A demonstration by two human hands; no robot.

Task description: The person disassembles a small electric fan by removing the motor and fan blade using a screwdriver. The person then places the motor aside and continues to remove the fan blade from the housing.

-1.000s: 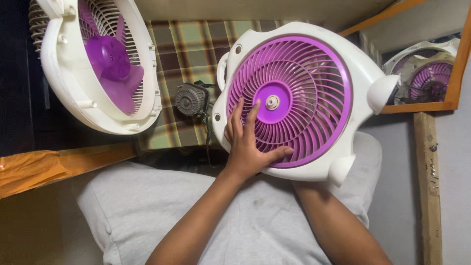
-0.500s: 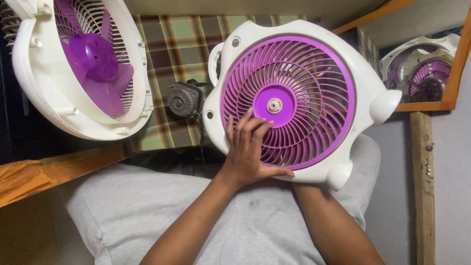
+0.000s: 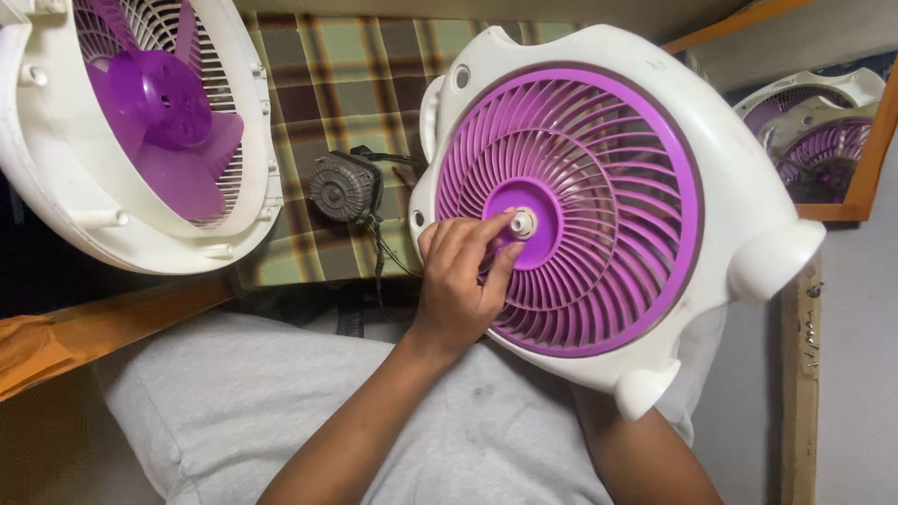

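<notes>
While the left hand (image 3: 463,281) curls over the middle of the purple grille (image 3: 571,210), its thumb and forefinger pinch the small white knob (image 3: 522,223) at the grille's hub, with the other fingers folded loosely against the purple slats. The grille sits in a white fan housing (image 3: 739,187) that lies tilted across the person's lap, directly under and to the right of that hand. The right hand is hidden: only its forearm shows below the housing, running up behind the lower rim, so whether it is spread or gripping cannot be told. Just left of the left hand, on a checked cloth (image 3: 355,75), lies a small grey motor (image 3: 341,187) with dark wires trailing from it; where the wires end is hard to make out. Farther left stands the other fan half (image 3: 56,196), white, with purple blades (image 3: 164,112), cut off by the top and left edges. To the far right of the hand, a mirror (image 3: 823,131) in an orange frame shows part of the fan, cropped by the edge.
</notes>
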